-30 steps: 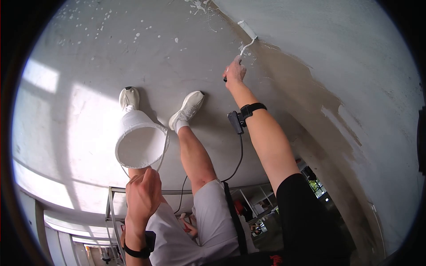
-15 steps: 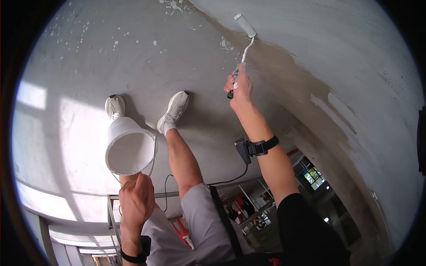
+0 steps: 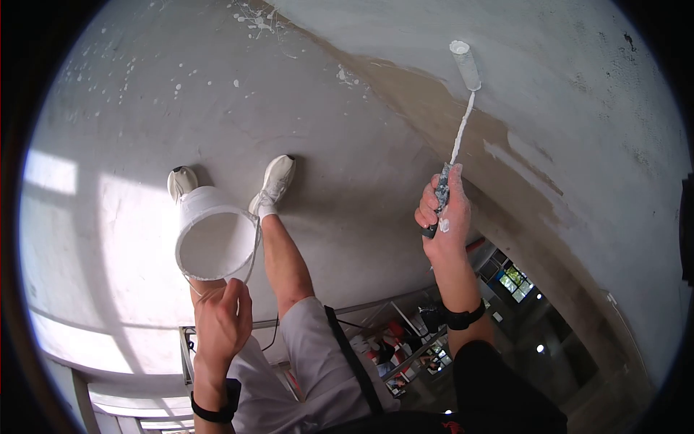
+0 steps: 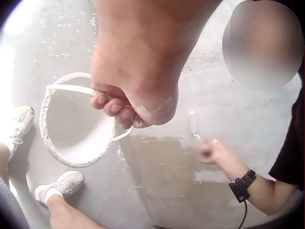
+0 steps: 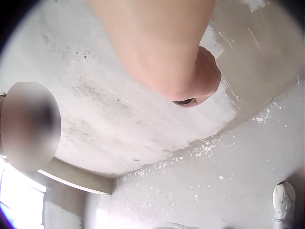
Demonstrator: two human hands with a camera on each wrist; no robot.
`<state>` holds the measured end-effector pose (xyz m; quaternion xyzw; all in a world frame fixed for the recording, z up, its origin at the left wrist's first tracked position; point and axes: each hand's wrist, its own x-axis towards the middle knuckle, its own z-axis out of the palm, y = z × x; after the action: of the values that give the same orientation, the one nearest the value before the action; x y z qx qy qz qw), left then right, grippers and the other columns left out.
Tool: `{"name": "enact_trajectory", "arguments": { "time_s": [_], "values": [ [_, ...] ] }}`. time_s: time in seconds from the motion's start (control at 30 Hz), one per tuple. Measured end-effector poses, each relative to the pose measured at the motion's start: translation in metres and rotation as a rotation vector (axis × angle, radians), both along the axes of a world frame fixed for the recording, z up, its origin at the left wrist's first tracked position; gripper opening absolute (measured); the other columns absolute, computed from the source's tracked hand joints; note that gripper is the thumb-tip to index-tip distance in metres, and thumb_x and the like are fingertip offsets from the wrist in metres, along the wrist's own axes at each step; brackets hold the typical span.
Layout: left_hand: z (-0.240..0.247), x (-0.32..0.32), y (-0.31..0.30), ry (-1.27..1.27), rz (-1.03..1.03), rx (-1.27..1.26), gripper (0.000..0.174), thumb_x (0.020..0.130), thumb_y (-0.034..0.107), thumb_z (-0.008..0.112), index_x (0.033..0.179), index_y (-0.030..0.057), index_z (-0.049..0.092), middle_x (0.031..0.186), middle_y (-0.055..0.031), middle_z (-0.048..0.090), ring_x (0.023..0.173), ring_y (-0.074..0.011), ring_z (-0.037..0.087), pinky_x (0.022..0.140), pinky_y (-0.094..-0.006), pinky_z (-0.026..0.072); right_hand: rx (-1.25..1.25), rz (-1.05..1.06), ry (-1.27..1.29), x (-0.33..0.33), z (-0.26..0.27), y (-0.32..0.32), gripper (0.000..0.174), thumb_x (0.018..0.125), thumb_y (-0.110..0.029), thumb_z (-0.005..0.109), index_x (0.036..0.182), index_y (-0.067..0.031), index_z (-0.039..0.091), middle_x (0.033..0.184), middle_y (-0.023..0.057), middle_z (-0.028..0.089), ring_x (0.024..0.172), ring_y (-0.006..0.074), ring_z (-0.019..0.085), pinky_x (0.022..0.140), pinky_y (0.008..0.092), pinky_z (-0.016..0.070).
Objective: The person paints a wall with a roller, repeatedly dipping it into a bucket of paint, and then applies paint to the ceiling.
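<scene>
My left hand (image 3: pixel 223 322) grips the thin handle of a white bucket (image 3: pixel 217 244), which hangs tilted with its mouth towards me. In the left wrist view, curled fingers hold the handle (image 4: pixel 71 88) beside the bucket's rim (image 4: pixel 44 126). The right hand (image 3: pixel 450 211) is wrapped round the paint-crusted grip (image 3: pixel 442 189) of a small roller. Its white roller head (image 3: pixel 466 66) lies against the pale wall (image 3: pixel 549 72), above a bare brown strip (image 3: pixel 412 94). From the right wrist view, the hand (image 5: pixel 207 78) hides the roller.
White paint spots mark the grey floor (image 3: pixel 325 123). Two white shoes (image 3: pixel 275 181) stand on it, one partly behind the bucket. A metal frame (image 3: pixel 186 354) is near my legs. Shelving and windows (image 3: pixel 515 282) show beyond the lower wall edge.
My right hand and the roller have moved right and the hand nearer to me, with the roller head now farther up the pale wall. The bucket stays in my left hand, slightly shifted.
</scene>
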<state>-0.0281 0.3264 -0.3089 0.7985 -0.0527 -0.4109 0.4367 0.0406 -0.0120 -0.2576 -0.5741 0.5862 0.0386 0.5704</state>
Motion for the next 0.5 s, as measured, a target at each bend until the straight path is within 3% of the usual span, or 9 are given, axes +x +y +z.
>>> {"name": "enact_trajectory", "arguments": {
  "time_s": [0.03,0.23,0.5],
  "values": [
    [-0.002,0.000,0.000,-0.032,-0.013,0.021,0.013,0.085,0.000,0.057,0.076,0.0012,0.049,0.058,-0.0157,0.053,0.055,-0.0366,0.056,0.056,-0.0433,0.0431,-0.005,-0.011,-0.003,-0.001,-0.010,-0.001,0.042,0.102,-0.050,0.045,0.083,-0.0122,0.051,0.056,-0.0034,0.041,0.039,0.0067,0.033,0.038,0.0237,0.0275],
    [-0.005,0.004,0.010,0.000,-0.034,0.028,0.010,0.085,0.000,0.056,0.077,0.0014,0.050,0.061,-0.0169,0.056,0.057,-0.0379,0.058,0.055,-0.0425,0.0451,0.057,-0.009,0.067,0.012,-0.132,-0.003,0.045,0.101,-0.049,0.044,0.076,-0.0121,0.040,0.058,-0.0005,0.039,0.043,0.0101,0.031,0.043,0.0285,0.0288],
    [-0.024,-0.005,0.021,0.039,-0.024,0.081,0.004,0.083,0.002,0.055,0.081,-0.0005,0.052,0.064,-0.0220,0.055,0.060,-0.0420,0.056,0.054,-0.0465,0.0443,-0.052,-0.042,0.224,0.040,-0.281,0.001,0.044,0.101,-0.042,0.039,0.074,-0.0075,0.039,0.060,0.0030,0.042,0.046,0.0168,0.042,0.045,0.0311,0.0369]
  ]
}}
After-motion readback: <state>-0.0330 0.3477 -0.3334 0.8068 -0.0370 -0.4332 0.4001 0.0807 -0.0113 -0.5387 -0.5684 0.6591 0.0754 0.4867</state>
